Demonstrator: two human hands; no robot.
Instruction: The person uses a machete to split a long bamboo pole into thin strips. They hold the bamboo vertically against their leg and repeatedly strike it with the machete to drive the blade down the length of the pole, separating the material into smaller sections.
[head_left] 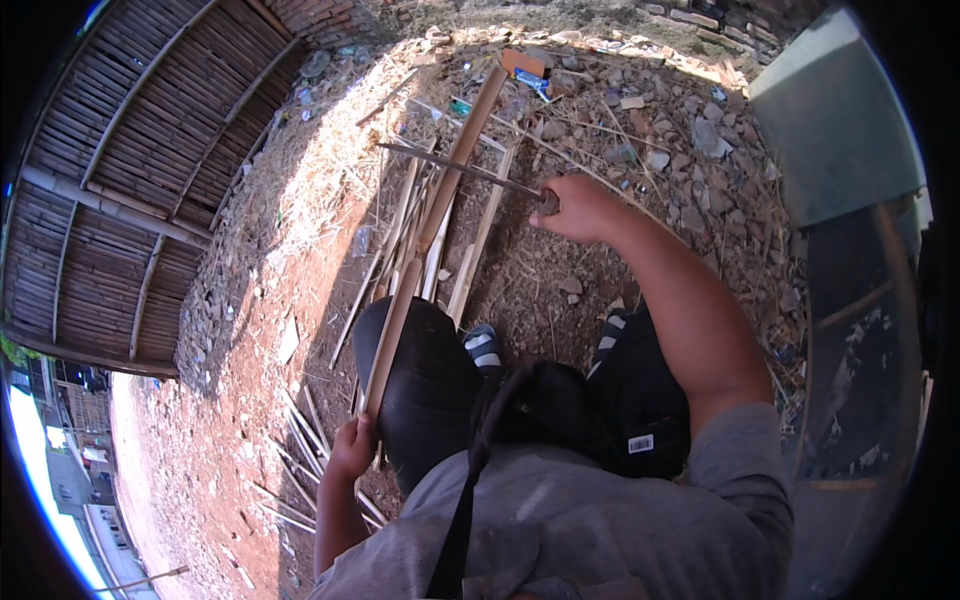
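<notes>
My left hand [352, 448] is closed around the near end of a long split bamboo length [396, 318], which rests against my left knee and slants away from me. Farther out, my right hand [575, 208] grips the handle of a long-bladed knife [510, 184]. Its narrow dark blade points left and crosses over the far half of the bamboo; whether the two touch, I cannot tell. Beneath the bamboo, several thinner bamboo strips [482, 240] lie on the ground in front of my knees.
More strips [305, 435] lie left of my leg. Stones and rubble [690, 190] cover the ground ahead and right. A woven bamboo wall [120, 130] stands left, a brick wall [320, 20] behind, and a grey-green panel [840, 120] at right.
</notes>
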